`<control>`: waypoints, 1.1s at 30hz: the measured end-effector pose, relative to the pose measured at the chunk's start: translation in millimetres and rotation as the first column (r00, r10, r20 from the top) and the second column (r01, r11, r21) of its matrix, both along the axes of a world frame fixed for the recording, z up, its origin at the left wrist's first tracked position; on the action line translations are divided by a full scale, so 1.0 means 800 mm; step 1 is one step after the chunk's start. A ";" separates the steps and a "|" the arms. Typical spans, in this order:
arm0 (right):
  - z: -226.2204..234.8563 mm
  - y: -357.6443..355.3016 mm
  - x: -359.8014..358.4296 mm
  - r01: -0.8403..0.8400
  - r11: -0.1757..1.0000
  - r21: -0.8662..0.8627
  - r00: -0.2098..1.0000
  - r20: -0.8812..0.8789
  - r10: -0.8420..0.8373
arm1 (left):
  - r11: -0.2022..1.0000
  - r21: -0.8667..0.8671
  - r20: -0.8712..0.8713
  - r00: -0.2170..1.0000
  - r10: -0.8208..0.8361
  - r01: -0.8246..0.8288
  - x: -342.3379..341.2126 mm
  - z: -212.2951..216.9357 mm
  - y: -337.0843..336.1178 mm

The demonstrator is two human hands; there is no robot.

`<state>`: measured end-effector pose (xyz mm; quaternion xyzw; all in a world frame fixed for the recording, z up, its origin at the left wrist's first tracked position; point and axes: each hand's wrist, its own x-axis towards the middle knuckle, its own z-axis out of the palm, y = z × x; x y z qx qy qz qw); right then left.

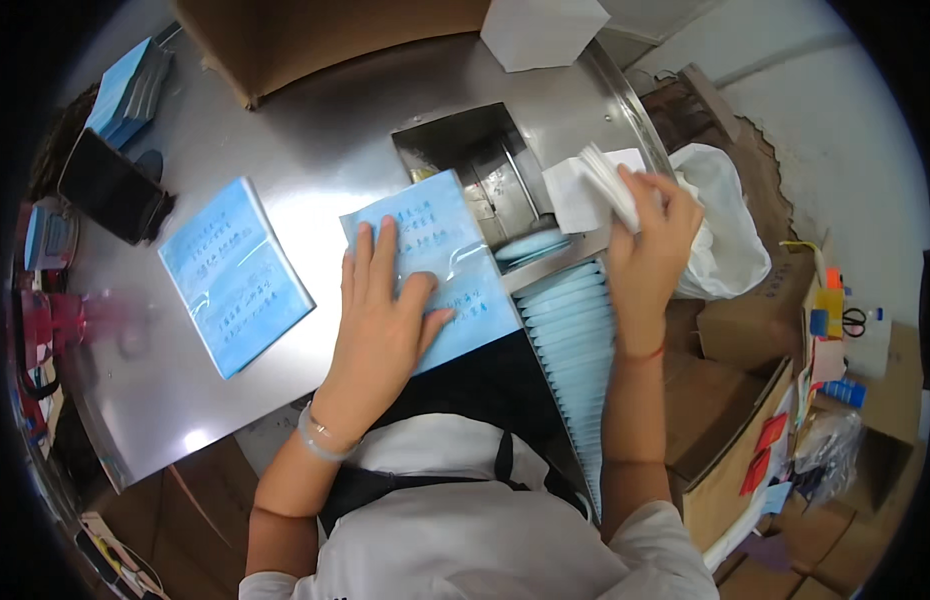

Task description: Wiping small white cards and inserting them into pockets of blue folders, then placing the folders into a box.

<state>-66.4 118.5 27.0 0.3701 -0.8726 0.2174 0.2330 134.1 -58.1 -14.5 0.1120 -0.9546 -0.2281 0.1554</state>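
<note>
We rest our left hand point(377, 318), fingers unclosed, on a blue packet point(451, 262) at the near edge of the surface point(285, 130), likely to steady it. Farther right, our right hand point(653, 225) has its grip closed on a white wad point(609, 188), apparently keeping the layers together.

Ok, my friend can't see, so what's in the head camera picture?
A person's left hand rests on a flat blue packet at a shiny metal table, while the right hand holds thin white sheets. A second blue packet lies to the left.
</note>
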 end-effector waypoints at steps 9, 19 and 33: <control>-0.039 -0.083 0.107 -0.561 0.822 0.097 0.821 0.191 0.537 | 0.985 0.119 0.036 0.992 0.124 -0.127 0.021 0.008 -0.019; -0.029 -0.035 0.030 0.075 0.993 -0.090 0.996 -0.051 -0.080 | 0.984 -0.006 0.047 0.983 -0.175 0.176 0.016 0.001 -0.012; 0.002 0.007 -0.024 -0.078 0.997 -0.023 0.997 -0.011 0.078 | 0.975 -0.224 0.240 0.969 0.059 -0.004 -0.011 0.045 -0.005</control>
